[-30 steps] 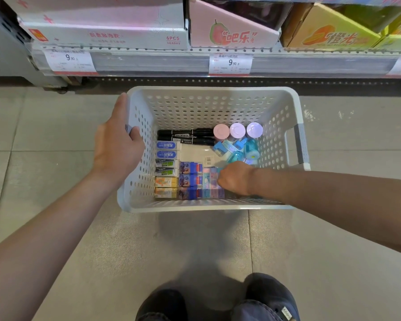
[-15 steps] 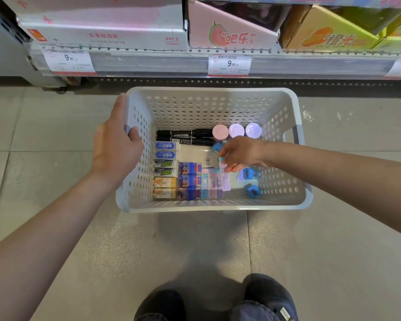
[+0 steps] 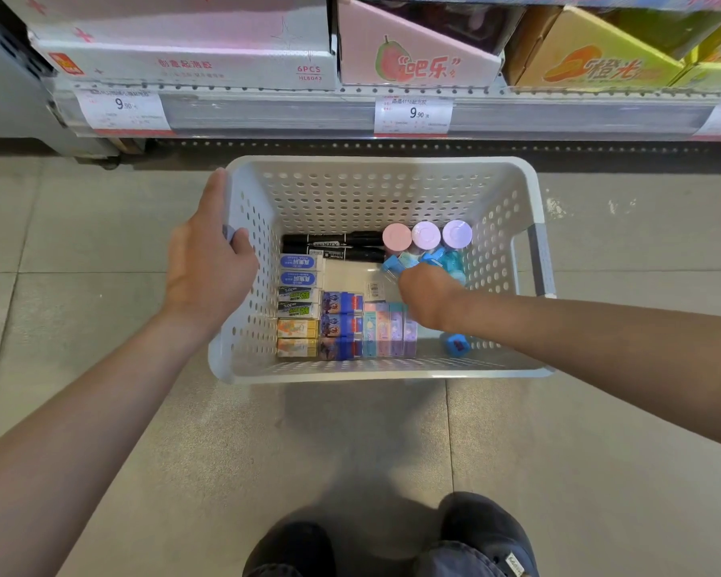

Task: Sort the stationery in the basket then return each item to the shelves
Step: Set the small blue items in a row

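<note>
A white perforated basket [image 3: 384, 162] stands on the floor below the shelf. My left hand [image 3: 209, 272] grips its left rim. Inside lie two black markers [image 3: 334, 245], three round pastel lids [image 3: 425, 235], a column of boxed erasers [image 3: 298, 281], blue-and-red boxes [image 3: 342, 324], pastel erasers [image 3: 386, 329] and a white card [image 3: 350, 279]. My right hand [image 3: 427, 293] reaches down into a cluster of small blue pieces [image 3: 438, 258] at the back right, and its fingers are hidden beneath it. One blue piece [image 3: 456, 343] lies alone at the front right.
The bottom shelf [image 3: 267, 114] runs along the top with price tags [image 3: 413, 114] and cartons: white [image 3: 184, 64], pink [image 3: 417, 64] and orange [image 3: 592, 68]. Grey floor tiles surround the basket. My shoes [image 3: 475, 539] are at the bottom edge.
My right hand went from the basket's front row up to the middle, then down toward the blue pieces at the back right. My left hand stayed on the rim.
</note>
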